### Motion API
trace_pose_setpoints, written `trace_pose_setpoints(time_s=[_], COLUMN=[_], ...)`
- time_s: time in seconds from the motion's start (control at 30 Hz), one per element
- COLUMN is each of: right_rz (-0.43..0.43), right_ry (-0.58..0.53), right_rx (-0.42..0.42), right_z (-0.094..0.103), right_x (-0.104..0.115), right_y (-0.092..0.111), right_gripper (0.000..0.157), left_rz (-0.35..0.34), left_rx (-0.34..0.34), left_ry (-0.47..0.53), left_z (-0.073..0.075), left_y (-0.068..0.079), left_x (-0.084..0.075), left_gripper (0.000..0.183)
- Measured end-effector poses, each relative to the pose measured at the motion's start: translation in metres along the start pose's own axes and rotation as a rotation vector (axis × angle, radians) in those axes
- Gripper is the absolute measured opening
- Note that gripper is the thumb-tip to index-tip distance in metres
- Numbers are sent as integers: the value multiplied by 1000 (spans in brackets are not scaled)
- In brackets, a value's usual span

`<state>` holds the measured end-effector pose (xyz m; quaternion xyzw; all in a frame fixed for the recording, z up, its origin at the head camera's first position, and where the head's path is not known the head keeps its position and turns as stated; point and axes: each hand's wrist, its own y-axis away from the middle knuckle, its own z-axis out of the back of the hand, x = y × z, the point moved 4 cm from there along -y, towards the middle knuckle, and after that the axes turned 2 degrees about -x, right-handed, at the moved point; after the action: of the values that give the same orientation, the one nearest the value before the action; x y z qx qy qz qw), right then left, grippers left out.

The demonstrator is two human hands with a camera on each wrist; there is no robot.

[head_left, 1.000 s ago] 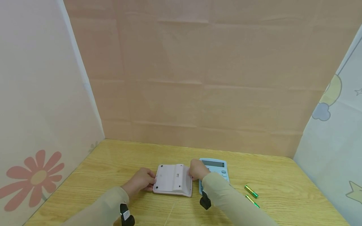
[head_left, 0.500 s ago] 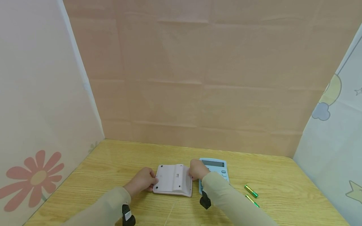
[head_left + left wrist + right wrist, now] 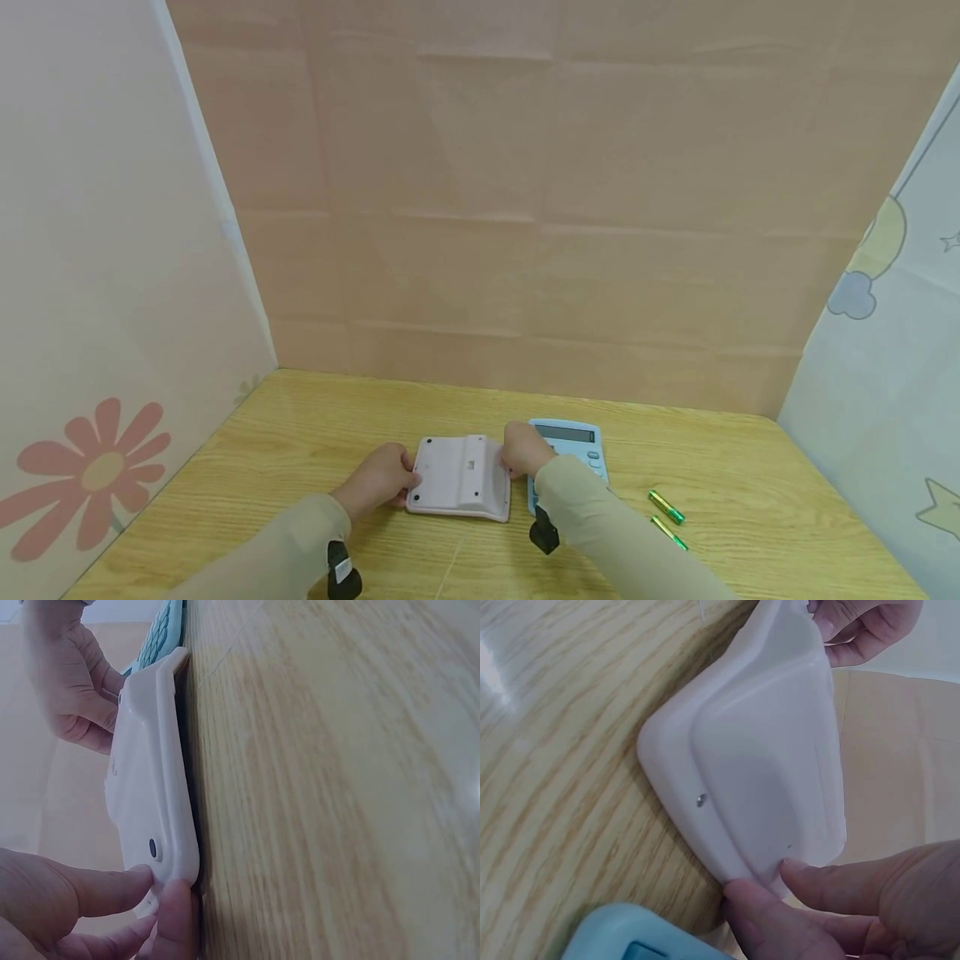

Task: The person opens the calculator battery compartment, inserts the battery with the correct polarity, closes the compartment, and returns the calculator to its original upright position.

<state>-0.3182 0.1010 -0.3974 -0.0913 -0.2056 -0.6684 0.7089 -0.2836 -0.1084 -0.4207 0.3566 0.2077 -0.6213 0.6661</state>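
A pale pink calculator (image 3: pixel 442 475) lies face down on the wooden table, its raised back ridge toward the right. My left hand (image 3: pixel 377 482) pinches its left edge; the left wrist view has the thumb near a black rubber foot (image 3: pixel 155 847) and other fingers at the rim. At the opposite edge, my right hand (image 3: pixel 525 450) pinches the casing, thumb on the back and index finger at the rim in the right wrist view. A small screw (image 3: pixel 701 800) shows along that side. The calculator's keys and display are hidden underneath.
A light blue calculator (image 3: pixel 566 435) lies face up on the right, partly covered by my right hand and sleeve. Right of that sleeve are two green-and-gold batteries, one farther back (image 3: pixel 666 507) and one nearer (image 3: pixel 669 533). Fabric panels border the table (image 3: pixel 337 408) at the back and sides.
My left hand has shifted slightly right and its thumb has come up over the pink calculator's left edge. The right hand and both calculators have stayed in place.
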Motion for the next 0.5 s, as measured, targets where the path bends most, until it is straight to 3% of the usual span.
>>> trace_pose_setpoints(time_s=[0.5], right_rz=[-36], right_ry=[-23], right_rx=[-3], right_z=[-3], right_x=[-3], right_y=[-3], right_gripper=[20], left_rz=[-46], left_rx=[7], left_ry=[-66], left_z=[-2], left_y=[3], left_x=[-6], left_gripper=[13])
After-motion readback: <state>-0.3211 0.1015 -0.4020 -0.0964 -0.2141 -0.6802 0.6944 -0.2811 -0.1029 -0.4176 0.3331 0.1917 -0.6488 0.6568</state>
